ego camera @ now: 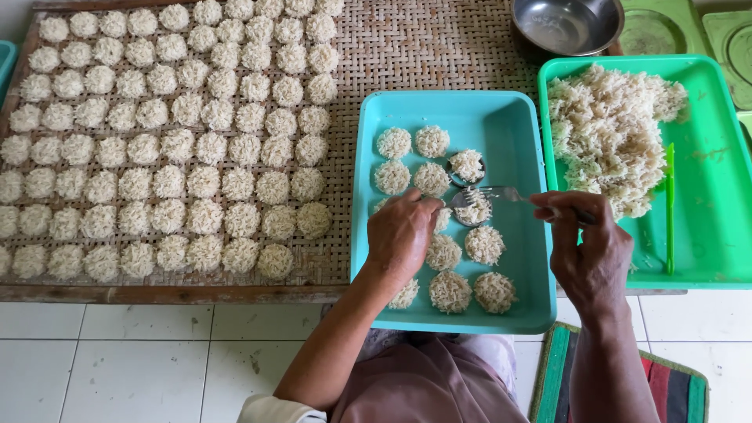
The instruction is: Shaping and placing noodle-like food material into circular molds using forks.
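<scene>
We see a woven mat (407,47) filled with rows of rice discs (168,141). At the turquoise tray's (513,141) middle, our left hand (401,233) curls on a ring mould (472,211); our right hand (589,249) grips a fork (493,193) pressing its rice.

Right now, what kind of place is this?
Probably a home food-making spot on a tiled floor. A woven mat holds rows of shredded rounds, and the hands, left and right, press more with a fork in a blue tray.
</scene>
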